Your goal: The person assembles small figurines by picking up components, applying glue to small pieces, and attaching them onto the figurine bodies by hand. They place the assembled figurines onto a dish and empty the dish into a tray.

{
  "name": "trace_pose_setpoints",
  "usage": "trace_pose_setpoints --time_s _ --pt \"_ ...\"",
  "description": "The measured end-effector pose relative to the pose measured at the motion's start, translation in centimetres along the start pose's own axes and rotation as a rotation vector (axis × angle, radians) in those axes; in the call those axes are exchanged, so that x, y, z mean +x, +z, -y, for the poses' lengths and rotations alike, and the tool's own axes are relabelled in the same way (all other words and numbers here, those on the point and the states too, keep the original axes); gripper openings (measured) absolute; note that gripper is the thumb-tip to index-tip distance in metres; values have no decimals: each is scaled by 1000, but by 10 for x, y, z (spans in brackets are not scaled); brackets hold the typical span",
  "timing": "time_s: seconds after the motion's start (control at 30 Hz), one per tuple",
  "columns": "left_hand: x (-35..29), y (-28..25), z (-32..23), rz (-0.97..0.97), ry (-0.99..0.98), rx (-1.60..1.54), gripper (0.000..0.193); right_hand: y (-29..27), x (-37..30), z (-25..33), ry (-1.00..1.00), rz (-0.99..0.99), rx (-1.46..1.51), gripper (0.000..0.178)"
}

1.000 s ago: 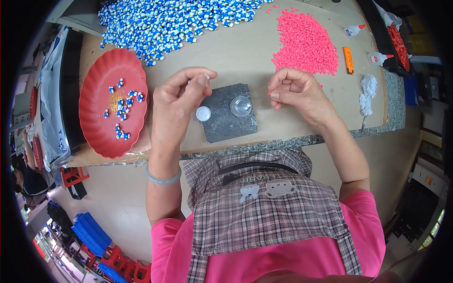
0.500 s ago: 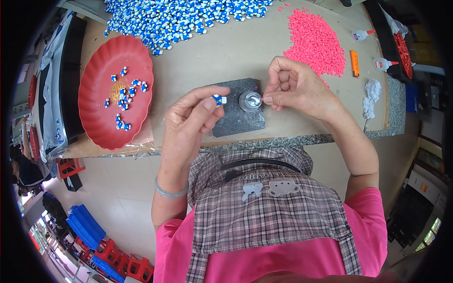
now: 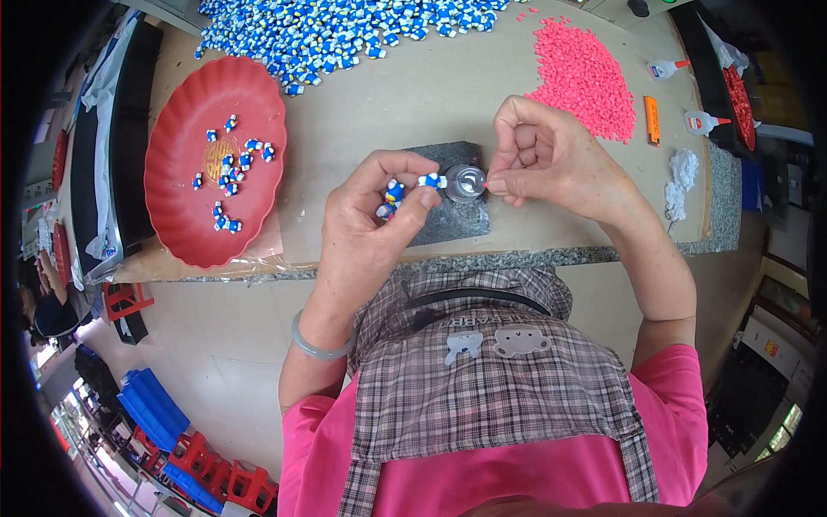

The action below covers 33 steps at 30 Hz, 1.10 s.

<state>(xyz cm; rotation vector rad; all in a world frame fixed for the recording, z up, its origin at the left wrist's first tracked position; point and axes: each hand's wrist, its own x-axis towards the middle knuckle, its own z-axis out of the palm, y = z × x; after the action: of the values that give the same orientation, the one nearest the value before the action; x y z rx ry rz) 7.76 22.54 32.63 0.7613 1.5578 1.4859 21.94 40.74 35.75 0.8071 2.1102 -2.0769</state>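
Observation:
Between thumb and forefinger, my left hand (image 3: pixel 357 202) pinches a small blue-and-white figurine (image 3: pixel 432 181). Other such figurines (image 3: pixel 394 189) show in the curl of the same hand. A small round clear cup (image 3: pixel 466 182) stands on a dark flat slab (image 3: pixel 450 226), just right of the pinched figurine. At the cup's right side, my right hand (image 3: pixel 547 164) is closed in a pinch on a tiny pink piece (image 3: pixel 487 184), whose tip shows at the fingertips. What the cup contains is hard to make out.
A red scalloped tray (image 3: pixel 172 207) with several figurines stands at the left. Far back lies a large heap of blue-and-white figurines (image 3: pixel 345 34); right of it, a pile of pink pieces (image 3: pixel 586 82). Glue bottles (image 3: pixel 702 122), an orange box cutter (image 3: pixel 652 121) and crumpled tissue (image 3: pixel 680 177) lie at the right.
My left hand has moved right, bringing the figurine close to the cup, and more figurines now show in its curl. My right hand holds its pinch beside the cup, nearly still.

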Motion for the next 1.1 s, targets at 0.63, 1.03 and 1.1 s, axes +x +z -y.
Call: trace_pose_setpoints --time_s 0.63,1.03,1.1 --pt "1 21 -1 54 335 395 18 17 -13 -12 -173 -76 316 27" --pt "1 24 -1 17 537 601 18 35 -18 -18 -293 -291 31 27" --pt "3 15 4 -12 466 501 17 24 -21 -14 -332 -292 -67 24"
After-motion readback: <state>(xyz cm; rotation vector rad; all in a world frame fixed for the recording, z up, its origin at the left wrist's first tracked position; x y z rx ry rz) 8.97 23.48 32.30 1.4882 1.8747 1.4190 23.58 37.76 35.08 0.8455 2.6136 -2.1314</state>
